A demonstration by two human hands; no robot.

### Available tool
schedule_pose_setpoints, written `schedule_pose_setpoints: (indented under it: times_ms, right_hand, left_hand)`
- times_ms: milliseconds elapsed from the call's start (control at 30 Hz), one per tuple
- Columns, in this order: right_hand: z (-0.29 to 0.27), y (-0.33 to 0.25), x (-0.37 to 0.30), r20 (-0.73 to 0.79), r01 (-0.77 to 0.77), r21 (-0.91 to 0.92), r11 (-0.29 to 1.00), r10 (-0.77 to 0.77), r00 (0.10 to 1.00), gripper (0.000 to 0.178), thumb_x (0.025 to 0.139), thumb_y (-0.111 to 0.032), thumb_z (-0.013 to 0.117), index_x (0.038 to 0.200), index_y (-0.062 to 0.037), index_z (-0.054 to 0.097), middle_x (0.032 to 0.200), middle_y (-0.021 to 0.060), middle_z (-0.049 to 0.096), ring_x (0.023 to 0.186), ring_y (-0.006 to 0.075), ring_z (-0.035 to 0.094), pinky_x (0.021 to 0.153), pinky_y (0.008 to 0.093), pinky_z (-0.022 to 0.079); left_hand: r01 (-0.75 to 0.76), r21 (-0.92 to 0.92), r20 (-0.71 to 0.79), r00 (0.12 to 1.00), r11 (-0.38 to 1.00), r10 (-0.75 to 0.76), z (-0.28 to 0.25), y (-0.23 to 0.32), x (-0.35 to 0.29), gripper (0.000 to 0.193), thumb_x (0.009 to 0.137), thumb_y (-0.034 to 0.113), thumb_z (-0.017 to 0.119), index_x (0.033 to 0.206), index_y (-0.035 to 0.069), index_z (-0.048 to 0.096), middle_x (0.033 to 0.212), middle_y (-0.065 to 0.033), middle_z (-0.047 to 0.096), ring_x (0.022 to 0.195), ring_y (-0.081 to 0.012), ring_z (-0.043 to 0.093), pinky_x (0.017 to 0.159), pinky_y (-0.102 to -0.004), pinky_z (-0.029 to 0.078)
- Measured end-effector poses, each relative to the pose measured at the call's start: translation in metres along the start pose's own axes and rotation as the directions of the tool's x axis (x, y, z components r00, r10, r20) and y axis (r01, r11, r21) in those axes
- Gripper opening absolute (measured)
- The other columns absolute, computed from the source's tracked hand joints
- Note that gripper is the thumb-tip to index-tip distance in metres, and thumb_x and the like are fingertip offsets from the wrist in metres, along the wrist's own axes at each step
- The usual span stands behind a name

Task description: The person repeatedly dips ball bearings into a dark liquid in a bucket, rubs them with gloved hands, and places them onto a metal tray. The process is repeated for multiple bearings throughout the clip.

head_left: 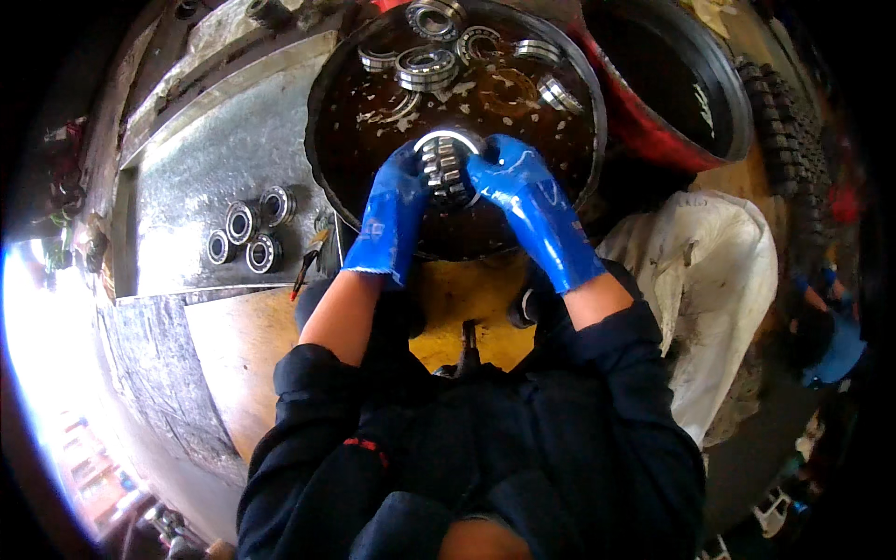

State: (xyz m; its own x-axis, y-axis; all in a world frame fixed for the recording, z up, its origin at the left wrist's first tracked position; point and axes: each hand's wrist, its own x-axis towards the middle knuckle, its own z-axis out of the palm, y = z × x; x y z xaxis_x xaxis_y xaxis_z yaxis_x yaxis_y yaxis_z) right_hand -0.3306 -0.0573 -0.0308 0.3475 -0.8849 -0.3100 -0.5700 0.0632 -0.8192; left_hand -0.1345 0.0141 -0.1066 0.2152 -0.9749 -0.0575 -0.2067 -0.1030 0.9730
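Between my two blue-gloved hands is a roller bearing [442, 168], its steel rollers showing and a bright ring around its far edge. My left hand [401, 191] grips it from the left side. My right hand [523, 187] is closed on its right side. Both hands are over the near part of a round basin [314, 140] of dark brown liquid. Several more bearings lie at the basin's far side, among them a large one [426, 69] and another [435, 17] behind it. The gloved fingertips are partly hidden by the bearing.
A metal tray [224, 131] on the left holds several bearings [241, 222]. Beside its near right corner lies a thin tool [310, 259]. A red drum [635, 103] stands at the far right, with a white sack [719, 271] nearer. Another person [833, 327] is at the right edge.
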Motion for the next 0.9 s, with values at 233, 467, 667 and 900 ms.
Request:
schedule_pose_setpoints:
  times_ms: [233,467,667,900]
  right_hand:
    - [-0.005,0.019,0.015,0.079,-0.028,0.351,0.936,0.000,0.997,0.046,0.088,-0.028,0.069,0.123,0.0020,0.069,0.110,0.0191,0.076,0.100,0.0236,0.072,0.093,0.0370,0.055]
    - [0.012,0.038,0.035,-0.003,0.090,0.061,0.994,-0.090,0.996,0.049,0.093,-0.029,0.066,0.130,0.0025,0.063,0.119,0.0243,0.071,0.113,0.0317,0.070,0.098,0.0426,0.053]
    - [0.027,0.031,0.032,-0.036,-0.066,0.067,0.996,0.069,0.997,0.044,0.097,-0.028,0.068,0.129,0.0007,0.065,0.121,0.0213,0.072,0.114,0.0301,0.069,0.100,0.0399,0.052]
    - [0.030,0.051,0.037,-0.055,-0.032,0.227,0.973,0.045,0.997,0.045,0.090,-0.018,0.074,0.129,0.0026,0.064,0.118,0.0183,0.073,0.106,0.0272,0.070,0.092,0.0378,0.054]
  left_hand:
    - [0.326,-0.362,0.209,0.941,0.873,-0.264,-0.008,0.078,-0.015,0.031,0.097,0.020,0.063,0.122,0.002,0.069,0.096,-0.0037,0.073,0.082,-0.0126,0.065,0.074,-0.0296,0.053]
    - [0.309,-0.151,0.075,0.951,0.939,-0.300,-0.004,0.050,-0.014,0.031,0.097,0.021,0.062,0.118,0.001,0.069,0.096,-0.0076,0.073,0.082,-0.0142,0.066,0.073,-0.0309,0.053]
    - [0.321,-0.286,0.005,0.943,0.903,-0.333,-0.005,0.060,-0.019,0.031,0.096,0.020,0.060,0.120,0.001,0.069,0.095,-0.0075,0.073,0.081,-0.0140,0.066,0.074,-0.0309,0.054]
    - [0.200,-0.127,-0.089,0.973,0.971,-0.212,-0.001,0.079,-0.014,0.032,0.095,0.020,0.063,0.120,0.002,0.069,0.095,-0.0081,0.073,0.079,-0.0148,0.066,0.073,-0.0305,0.054]
